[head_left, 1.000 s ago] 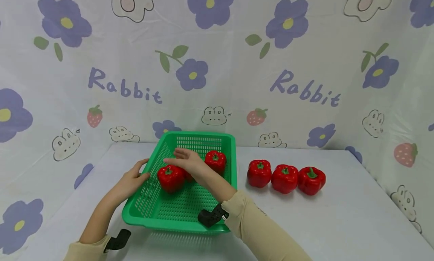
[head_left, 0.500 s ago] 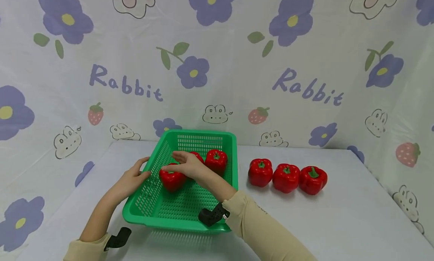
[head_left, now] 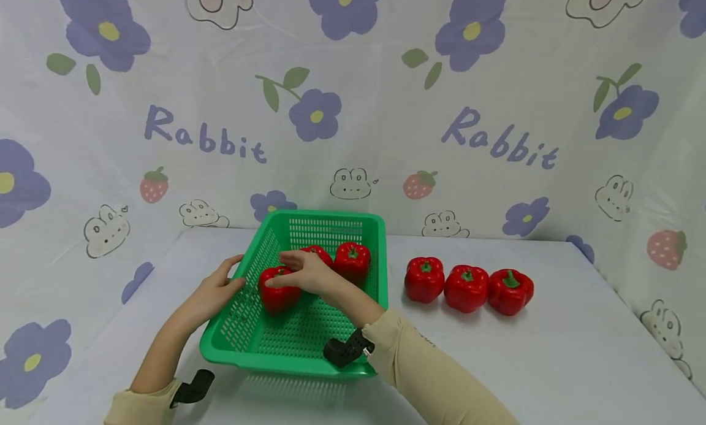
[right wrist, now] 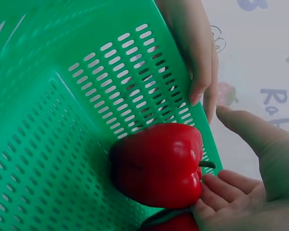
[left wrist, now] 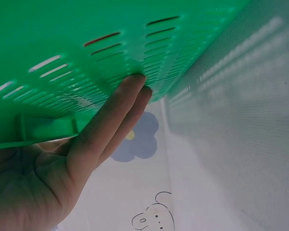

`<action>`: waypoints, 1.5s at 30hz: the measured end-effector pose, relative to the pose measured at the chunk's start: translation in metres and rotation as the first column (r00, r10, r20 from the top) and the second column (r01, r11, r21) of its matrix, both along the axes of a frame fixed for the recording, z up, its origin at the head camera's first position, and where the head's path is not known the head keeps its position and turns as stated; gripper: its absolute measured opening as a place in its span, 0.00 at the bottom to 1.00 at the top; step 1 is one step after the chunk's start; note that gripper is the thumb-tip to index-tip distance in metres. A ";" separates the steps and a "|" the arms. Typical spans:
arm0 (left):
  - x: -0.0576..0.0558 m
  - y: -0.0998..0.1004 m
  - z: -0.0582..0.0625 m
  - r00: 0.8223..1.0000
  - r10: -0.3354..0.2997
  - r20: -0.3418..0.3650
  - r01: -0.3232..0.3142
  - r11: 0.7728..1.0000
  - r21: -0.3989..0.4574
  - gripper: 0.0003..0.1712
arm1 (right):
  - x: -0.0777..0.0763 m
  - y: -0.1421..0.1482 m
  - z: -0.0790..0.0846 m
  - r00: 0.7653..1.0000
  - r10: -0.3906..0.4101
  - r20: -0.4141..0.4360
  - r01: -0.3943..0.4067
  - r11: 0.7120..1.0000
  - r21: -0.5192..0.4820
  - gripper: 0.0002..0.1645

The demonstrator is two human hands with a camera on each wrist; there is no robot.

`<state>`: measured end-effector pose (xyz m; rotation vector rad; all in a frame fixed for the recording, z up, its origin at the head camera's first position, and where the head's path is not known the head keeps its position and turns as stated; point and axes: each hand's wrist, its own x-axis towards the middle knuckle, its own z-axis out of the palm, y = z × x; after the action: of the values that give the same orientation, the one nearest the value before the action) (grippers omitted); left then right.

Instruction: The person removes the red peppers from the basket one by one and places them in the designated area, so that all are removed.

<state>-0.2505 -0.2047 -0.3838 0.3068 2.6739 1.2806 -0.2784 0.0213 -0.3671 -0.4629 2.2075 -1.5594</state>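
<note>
A green perforated plastic basket [head_left: 292, 365] holds three red bell peppers with green stems. My left hand [head_left: 212, 296] grips the basket's left side, thumb over the rim and fingers [left wrist: 111, 115] against the outside wall. Over the basket, my right hand [head_left: 311, 275] is beside the left bell pepper [head_left: 277, 297]. In the right wrist view its fingertips lie close to that bell pepper's stem end [right wrist: 159, 163], while the thumb stands apart. Partly hidden behind this hand is the back bell pepper [head_left: 321, 252]. The third bell pepper [head_left: 353, 262] sits by the right wall.
Right of the basket, on the white table [head_left: 557, 351], three more red bell peppers stand in a row: near one [head_left: 424, 283], middle one [head_left: 466, 293], far one [head_left: 510, 295]. A printed cloth backdrop [head_left: 380, 94] closes off the table's rear.
My right hand has shifted slightly, its thumb lower in front of the left bell pepper, and more of the back bell pepper shows. My left hand stays on the basket.
</note>
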 end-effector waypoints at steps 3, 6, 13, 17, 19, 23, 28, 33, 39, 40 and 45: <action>0.000 0.000 0.000 1.000 -0.002 -0.002 0.002 1.000 -0.004 0.35 | 0.000 0.000 -0.001 1.000 0.011 -0.013 -0.011 1.000 0.013 0.45; 0.000 0.001 -0.001 1.000 -0.002 -0.008 0.002 1.000 -0.005 0.35 | -0.001 0.001 -0.003 1.000 0.012 -0.025 -0.012 1.000 0.024 0.45; -0.001 0.000 -0.001 1.000 0.008 -0.017 -0.009 1.000 -0.019 0.35 | -0.002 0.001 -0.006 0.999 -0.013 -0.034 0.014 0.999 0.034 0.41; 0.000 0.001 -0.002 1.000 0.004 -0.015 -0.004 1.000 -0.012 0.35 | -0.001 0.001 -0.007 0.999 -0.028 -0.031 0.029 0.999 0.043 0.41; 0.000 0.001 -0.001 1.000 0.005 -0.011 -0.006 1.000 -0.011 0.35 | -0.001 0.002 -0.007 0.999 -0.035 -0.027 0.036 0.998 0.050 0.42; -0.001 0.001 -0.001 1.000 0.011 0.000 -0.011 1.000 -0.014 0.35 | 0.001 0.002 -0.007 0.999 -0.046 -0.010 0.047 0.996 0.077 0.45; -0.002 0.000 0.000 1.000 0.007 0.007 -0.007 1.000 -0.022 0.35 | 0.001 0.002 -0.008 0.997 -0.071 0.029 0.066 0.987 0.147 0.46; -0.001 -0.001 -0.001 1.000 0.004 0.001 -0.004 1.000 -0.022 0.35 | 0.002 0.002 -0.010 0.989 -0.117 0.094 0.097 0.976 0.197 0.47; -0.002 0.000 0.001 1.000 0.016 0.014 -0.016 0.999 -0.030 0.36 | 0.004 0.004 -0.011 0.971 -0.166 0.173 0.133 0.974 0.185 0.46; -0.002 0.000 0.001 1.000 0.017 0.016 -0.017 0.999 -0.031 0.36 | 0.004 0.004 -0.011 0.969 -0.169 0.183 0.136 0.974 0.180 0.45; -0.002 0.000 0.002 1.000 0.018 0.019 -0.017 0.999 -0.029 0.36 | 0.003 0.004 -0.012 0.971 -0.179 0.157 0.153 0.975 0.163 0.43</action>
<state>-0.2522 -0.2047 -0.3815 0.2665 2.6828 1.2418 -0.2752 0.0257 -0.3787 -0.0960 2.2556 -1.4405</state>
